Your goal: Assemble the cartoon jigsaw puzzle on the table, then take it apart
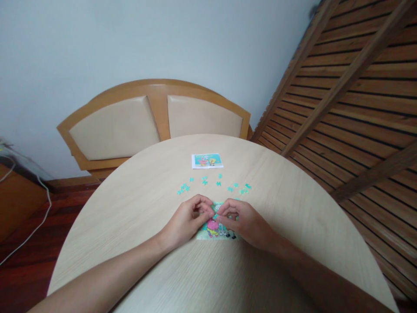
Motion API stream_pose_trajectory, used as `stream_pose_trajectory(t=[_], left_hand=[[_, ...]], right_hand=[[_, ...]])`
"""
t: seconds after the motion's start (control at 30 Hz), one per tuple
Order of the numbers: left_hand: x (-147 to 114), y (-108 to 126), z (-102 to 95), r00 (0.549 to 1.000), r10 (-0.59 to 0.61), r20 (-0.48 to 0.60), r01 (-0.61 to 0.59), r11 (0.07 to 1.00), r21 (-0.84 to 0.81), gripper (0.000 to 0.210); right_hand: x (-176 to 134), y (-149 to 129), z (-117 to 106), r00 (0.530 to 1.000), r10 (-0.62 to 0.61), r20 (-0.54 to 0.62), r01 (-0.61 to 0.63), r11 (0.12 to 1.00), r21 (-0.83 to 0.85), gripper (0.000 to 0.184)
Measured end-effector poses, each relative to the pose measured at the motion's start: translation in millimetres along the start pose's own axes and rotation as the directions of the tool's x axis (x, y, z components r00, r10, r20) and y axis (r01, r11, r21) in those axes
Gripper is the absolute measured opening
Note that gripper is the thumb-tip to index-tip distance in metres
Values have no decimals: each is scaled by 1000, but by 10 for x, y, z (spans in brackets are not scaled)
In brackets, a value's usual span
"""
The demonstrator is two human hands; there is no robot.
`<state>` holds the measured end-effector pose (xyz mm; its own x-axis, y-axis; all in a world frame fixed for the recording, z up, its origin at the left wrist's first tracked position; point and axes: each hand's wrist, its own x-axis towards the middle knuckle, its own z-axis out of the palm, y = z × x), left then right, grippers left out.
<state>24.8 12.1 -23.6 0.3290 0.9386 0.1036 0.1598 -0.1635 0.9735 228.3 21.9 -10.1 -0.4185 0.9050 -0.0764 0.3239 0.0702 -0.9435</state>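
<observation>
A partly assembled jigsaw puzzle (213, 230) with cartoon figures on a teal ground lies flat on the table. My left hand (192, 215) is over its left side, thumb and fingers pinched. From the right, my right hand (246, 219) reaches over the puzzle, also in a pinch, covering its right part. The fingertips of both hands meet above the upper middle of the puzzle. A small teal puzzle piece (215, 209) shows between them, mostly hidden by the fingers. Beyond my hands, several loose teal puzzle pieces (204, 180) are spread in an arc.
A picture card (207, 161) with the same cartoon figures lies at the far side of the round wooden table (146, 182). Behind the table stands a padded wooden headboard (156, 117) against the wall. Wooden slats (352, 87) lean at the right; a white cable (47, 208) hangs at the left.
</observation>
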Motion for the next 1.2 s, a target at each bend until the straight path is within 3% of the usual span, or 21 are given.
stream_pose_trajectory(t=[0.1, 0.13, 0.2, 0.27, 0.37, 0.63, 0.97, 1.2], left_hand=[[-55, 95, 6, 990, 130, 51, -138, 967, 213, 16], [-78, 132, 12, 975, 187, 122, -216, 928, 305, 16], [-123, 189, 27, 903, 274, 332, -406, 799, 444, 26], [-154, 205, 40, 828, 272, 490, -525, 683, 508, 43], [-166, 157, 41, 778, 220, 588, -586, 590, 555, 57], [-156, 79, -2, 748, 187, 637, -625, 522, 581, 62], [-160, 85, 1, 745, 220, 630, -637, 518, 572, 59], [-166, 62, -2, 740, 215, 637, -641, 511, 573, 60]], right_hand=[[28, 68, -158, 999, 15, 50, -22, 992, 128, 32], [35, 90, -232, 998, 39, 58, -46, 989, 140, 33], [37, 120, -398, 993, 109, 35, -113, 983, 142, 34], [26, 130, -560, 983, 185, 20, -186, 976, 117, 32], [-7, 119, -737, 962, 268, 55, -269, 963, 16, 31], [-60, 134, -828, 909, 325, 262, -305, 945, -117, 36], [-78, 122, -828, 927, 227, 300, -155, 957, -246, 29], [-66, 105, -803, 937, 241, 252, -167, 945, -282, 25]])
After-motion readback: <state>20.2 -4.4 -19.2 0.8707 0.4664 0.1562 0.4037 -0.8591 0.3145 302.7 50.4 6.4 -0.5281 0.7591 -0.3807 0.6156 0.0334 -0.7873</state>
